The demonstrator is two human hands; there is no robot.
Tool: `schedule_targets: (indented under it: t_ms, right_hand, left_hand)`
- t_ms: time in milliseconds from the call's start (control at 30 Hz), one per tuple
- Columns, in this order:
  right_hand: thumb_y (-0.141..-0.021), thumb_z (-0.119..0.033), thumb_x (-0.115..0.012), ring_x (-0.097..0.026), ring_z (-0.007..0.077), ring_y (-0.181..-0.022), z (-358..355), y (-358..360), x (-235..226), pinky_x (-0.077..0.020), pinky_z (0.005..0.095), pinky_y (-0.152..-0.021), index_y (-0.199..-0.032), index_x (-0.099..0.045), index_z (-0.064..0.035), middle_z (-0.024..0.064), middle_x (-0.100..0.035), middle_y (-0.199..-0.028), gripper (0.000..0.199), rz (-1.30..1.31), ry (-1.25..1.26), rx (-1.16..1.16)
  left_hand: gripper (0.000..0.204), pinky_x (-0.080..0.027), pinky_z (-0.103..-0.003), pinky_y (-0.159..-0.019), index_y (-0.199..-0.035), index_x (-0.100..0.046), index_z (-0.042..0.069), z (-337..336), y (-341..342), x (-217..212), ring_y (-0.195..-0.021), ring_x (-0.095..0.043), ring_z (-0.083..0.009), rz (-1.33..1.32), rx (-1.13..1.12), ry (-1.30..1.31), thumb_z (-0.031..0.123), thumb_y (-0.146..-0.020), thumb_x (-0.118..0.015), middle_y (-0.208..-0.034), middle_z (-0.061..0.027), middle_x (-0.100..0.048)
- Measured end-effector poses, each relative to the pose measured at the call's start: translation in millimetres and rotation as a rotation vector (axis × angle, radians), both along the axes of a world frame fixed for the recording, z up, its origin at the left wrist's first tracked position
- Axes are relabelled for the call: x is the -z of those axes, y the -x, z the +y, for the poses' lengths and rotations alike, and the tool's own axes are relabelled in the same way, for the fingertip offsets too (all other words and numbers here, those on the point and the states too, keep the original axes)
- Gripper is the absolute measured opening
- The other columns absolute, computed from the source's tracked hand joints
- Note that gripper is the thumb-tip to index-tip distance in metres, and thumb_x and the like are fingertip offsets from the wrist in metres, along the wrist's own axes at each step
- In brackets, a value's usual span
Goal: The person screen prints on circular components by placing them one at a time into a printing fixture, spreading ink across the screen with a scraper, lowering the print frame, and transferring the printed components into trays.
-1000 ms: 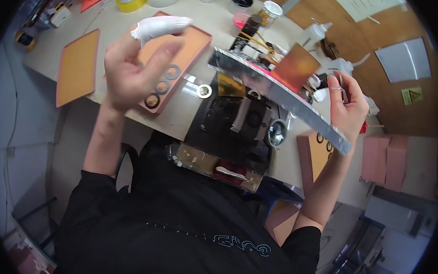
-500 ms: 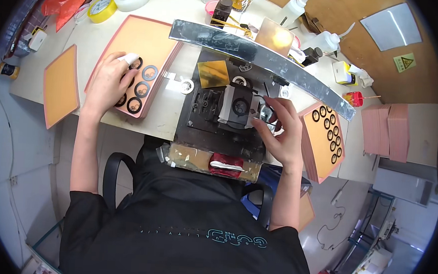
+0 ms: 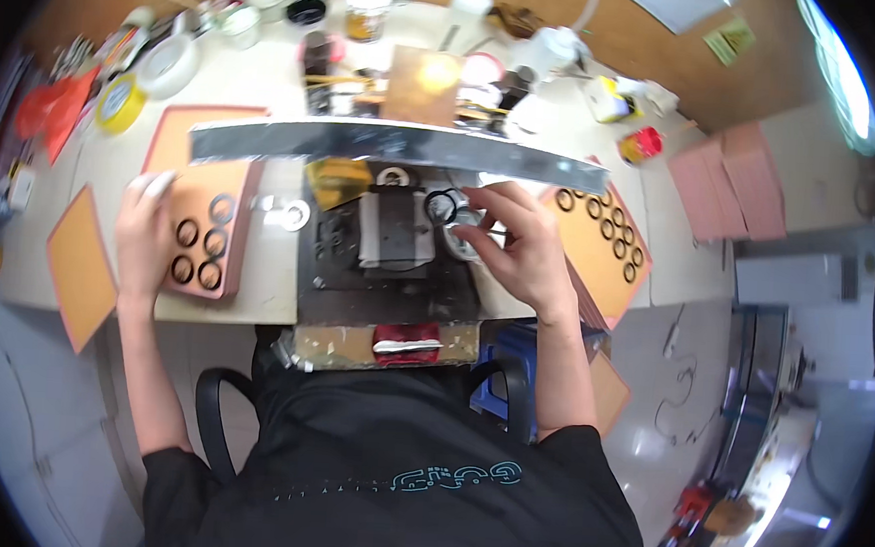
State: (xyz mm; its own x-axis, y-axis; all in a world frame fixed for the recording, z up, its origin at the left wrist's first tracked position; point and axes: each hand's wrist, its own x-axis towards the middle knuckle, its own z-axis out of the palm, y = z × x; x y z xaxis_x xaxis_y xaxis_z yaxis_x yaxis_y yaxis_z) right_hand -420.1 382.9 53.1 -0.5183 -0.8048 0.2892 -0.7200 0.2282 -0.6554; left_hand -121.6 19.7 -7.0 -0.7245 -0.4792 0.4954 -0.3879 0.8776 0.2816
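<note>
My right hand (image 3: 520, 240) pinches a black ring (image 3: 440, 208) at its fingertips, raised beside a dark block (image 3: 397, 227). Some thin dark part by the ring is too blurred to name. The block stands on a white cloth or paper over a black work plate (image 3: 396, 296). My left hand (image 3: 143, 240), with white finger covers, is curled over the left edge of a stack of orange trays (image 3: 231, 175). What its fingers hold, if anything, is hidden and blurred. Several rings (image 3: 209, 276) lie on that top tray, right of the hand.
A long dark bar (image 3: 395, 147) spans above the work plate. Another tray stack (image 3: 585, 244) with several black rings stands at the right. A loose orange tray (image 3: 82, 267) lies far left. Bottles, tape rolls (image 3: 120, 104) and jars (image 3: 368, 14) line the back.
The whole view has shifted. My right hand has lifted the black ring off the block. My left hand has drawn back to the tray's left edge, and one ring formerly under its fingers no longer shows.
</note>
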Motion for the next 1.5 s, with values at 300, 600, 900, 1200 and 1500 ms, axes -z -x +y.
schedule_targets:
  t_ms: [300,600,900,1200,1500]
  right_hand:
    - [-0.086,-0.005,-0.082,-0.060,0.0123,-0.074,141,74,48,-0.0476,0.0244,-0.063,-0.113,-0.077,0.0053,0.0063,-0.072,-0.096,0.029,0.037,0.049,0.739]
    - [-0.084,-0.009,-0.086,-0.052,0.0137,-0.067,134,66,50,-0.0464,0.0256,-0.062,-0.120,-0.075,0.0042,0.0062,-0.068,-0.094,0.039,0.163,-0.006,0.659]
    - [-0.086,-0.012,-0.089,-0.048,0.0103,-0.060,92,-28,95,-0.0413,0.0227,-0.056,-0.118,-0.078,0.0021,0.0009,-0.066,-0.077,0.037,-0.099,0.159,0.715]
    - [-0.086,-0.010,-0.088,-0.047,0.0115,-0.057,93,-27,140,-0.0386,0.0244,-0.052,-0.110,-0.080,-0.0002,0.0016,-0.064,-0.070,0.027,0.138,0.219,0.769]
    - [-0.088,-0.009,-0.085,-0.049,0.0115,-0.057,90,-30,139,-0.0394,0.0248,-0.051,-0.110,-0.080,-0.0006,0.0041,-0.070,-0.076,0.024,0.207,0.188,0.751]
  left_hand:
    - [0.030,-0.055,-0.031,-0.081,-0.136,-0.069,-0.003,56,3,-11,-0.096,-0.067,-0.0179,0.307,-0.118,-0.299,0.002,-0.107,-0.061,-0.118,-0.0119,-0.073]
    - [0.032,-0.054,-0.033,-0.088,-0.123,-0.073,0.005,125,99,5,-0.096,-0.070,-0.0243,0.300,0.194,-0.252,-0.005,-0.093,-0.069,-0.112,-0.0088,-0.074]
    - [0.030,-0.052,-0.043,-0.101,-0.117,-0.074,0.008,182,133,5,-0.126,-0.063,-0.0326,0.198,0.522,-0.181,0.006,-0.087,-0.077,-0.133,-0.0087,-0.068]
    - [0.036,-0.046,-0.051,-0.112,-0.123,-0.071,0.008,193,121,4,-0.144,-0.053,-0.0397,0.032,0.511,-0.125,0.014,-0.089,-0.079,-0.148,-0.0108,-0.061]
    - [0.043,-0.042,-0.053,-0.119,-0.128,-0.069,0.005,199,115,-12,-0.148,-0.048,-0.0420,-0.057,0.461,-0.094,0.019,-0.090,-0.079,-0.151,-0.0130,-0.059]
